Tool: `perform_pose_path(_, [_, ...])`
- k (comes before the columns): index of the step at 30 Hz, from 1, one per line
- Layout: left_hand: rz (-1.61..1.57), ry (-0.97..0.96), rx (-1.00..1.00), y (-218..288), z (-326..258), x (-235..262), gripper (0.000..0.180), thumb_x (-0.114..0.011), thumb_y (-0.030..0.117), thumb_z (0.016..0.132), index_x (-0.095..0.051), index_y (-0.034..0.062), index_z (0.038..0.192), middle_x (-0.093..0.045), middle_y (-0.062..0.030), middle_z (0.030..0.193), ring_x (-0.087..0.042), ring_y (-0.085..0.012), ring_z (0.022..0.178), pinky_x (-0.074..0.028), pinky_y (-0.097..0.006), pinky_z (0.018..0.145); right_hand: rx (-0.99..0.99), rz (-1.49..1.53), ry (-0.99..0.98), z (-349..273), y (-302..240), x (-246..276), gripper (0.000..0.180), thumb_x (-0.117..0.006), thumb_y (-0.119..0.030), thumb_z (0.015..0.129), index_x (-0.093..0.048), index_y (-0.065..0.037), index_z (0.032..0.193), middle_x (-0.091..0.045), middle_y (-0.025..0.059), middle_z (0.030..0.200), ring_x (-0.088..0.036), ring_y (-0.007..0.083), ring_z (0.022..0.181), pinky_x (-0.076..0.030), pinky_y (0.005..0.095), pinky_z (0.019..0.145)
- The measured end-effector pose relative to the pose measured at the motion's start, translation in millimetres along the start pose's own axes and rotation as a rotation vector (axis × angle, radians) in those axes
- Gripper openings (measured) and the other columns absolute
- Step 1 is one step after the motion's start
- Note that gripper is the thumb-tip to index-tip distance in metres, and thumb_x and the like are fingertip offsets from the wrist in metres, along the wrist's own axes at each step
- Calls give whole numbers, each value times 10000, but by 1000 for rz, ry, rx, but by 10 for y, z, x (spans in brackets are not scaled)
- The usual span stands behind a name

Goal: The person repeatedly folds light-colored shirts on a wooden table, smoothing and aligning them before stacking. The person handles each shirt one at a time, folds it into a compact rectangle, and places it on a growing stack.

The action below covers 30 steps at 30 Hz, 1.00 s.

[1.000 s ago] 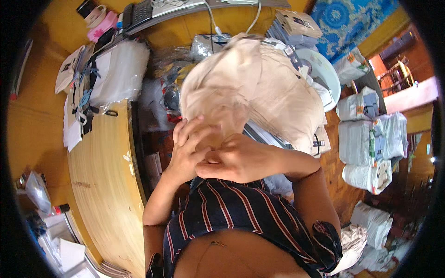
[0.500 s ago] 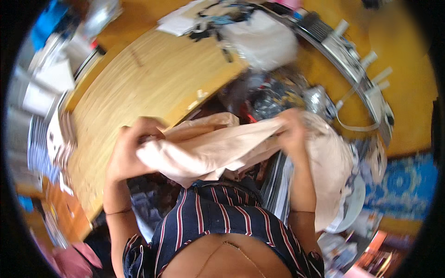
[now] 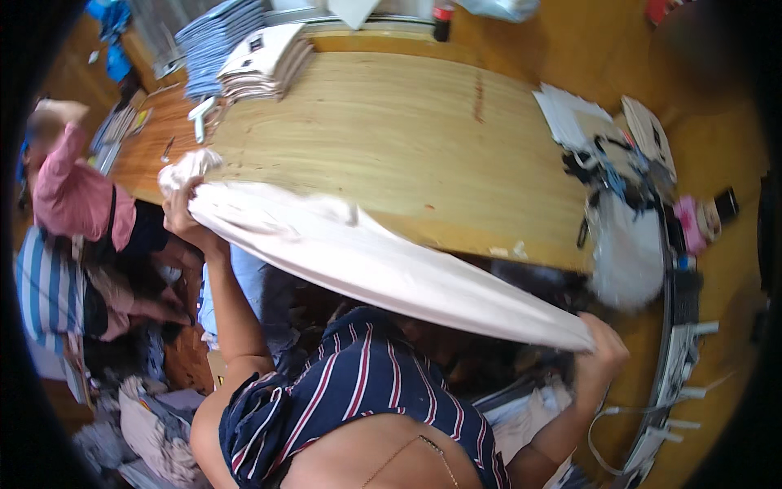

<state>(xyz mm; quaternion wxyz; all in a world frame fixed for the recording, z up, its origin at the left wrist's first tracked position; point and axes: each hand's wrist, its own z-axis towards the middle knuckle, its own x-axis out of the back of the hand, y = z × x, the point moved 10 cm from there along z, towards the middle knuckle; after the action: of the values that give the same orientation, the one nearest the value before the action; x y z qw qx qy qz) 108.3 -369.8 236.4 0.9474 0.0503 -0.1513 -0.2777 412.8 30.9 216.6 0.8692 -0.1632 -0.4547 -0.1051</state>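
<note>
We hold pale pink cloth (image 3: 383, 265) stretched taut over wooden table (image 3: 391, 130) edge; left hand (image 3: 181, 213) fisted on one end, right hand (image 3: 601, 352) clenched on other. Folded stacks (image 3: 265, 55) at far side.

A pale pink cloth (image 3: 383, 265) hangs stretched in a long band in front of the wooden table (image 3: 391, 130). Its ends are bunched, one high at the left, one lower at the right.

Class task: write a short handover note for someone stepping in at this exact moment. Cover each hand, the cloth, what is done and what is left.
Left hand: gripping one bunched end of the pale cloth.
Right hand: gripping the other end.
Cloth: stretched between both hands, held up over the near edge of the wooden table.
Done: cloth opened out lengthwise.
Left: it is not yet laid on the table.
</note>
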Motion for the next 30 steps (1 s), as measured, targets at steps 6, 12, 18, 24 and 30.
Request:
perform_pose_path(6, [-281,386,-90,-361,17,205,243,-553,203,712,-564,1,847,-551,-78,758,-521,-192,783,-416,-297,727,-314,818,736,-32,1148,489,198,-460,-75,726,-501,18,895,-448,87,841,-463,184,761,-412,274,666])
perform_pose_path(12, [-592,277,-65,-414,586,-703,385,-546,161,724,-441,-14,1050,-496,-115,990,-496,-218,917,-384,-323,834,-433,787,834,1242,2069,-192,355,-518,-154,738,-453,-7,1054,-468,119,986,-465,225,904,-393,324,763])
perform_pose_path(18, [-120,-70,-213,499,1327,-2984,481,-617,151,650,-468,17,1087,-559,-166,921,-528,-330,867,-423,-378,755,-424,-210,443,3290,1769,-1304,535,-604,-250,717,-414,-62,1181,-505,171,1082,-474,292,1026,-369,405,857])
perform_pose_path(24, [4,-935,-38,253,-455,-3833,562,-579,373,727,-386,183,1220,-427,-135,1181,-382,-364,1096,-268,-545,891,-228,-171,194,2344,1147,-2468,415,-528,-185,759,-439,-19,1129,-436,168,1158,-401,321,1080,-338,405,877])
perform_pose_path(30, [150,-1138,125,-223,-1661,-3577,561,-365,529,802,-330,230,1275,-205,-89,1366,-115,-370,1255,-75,-610,938,-364,-304,-413,1378,1350,-3628,463,-406,-383,839,-312,-269,1277,-226,22,1362,-197,239,1249,-185,474,977])
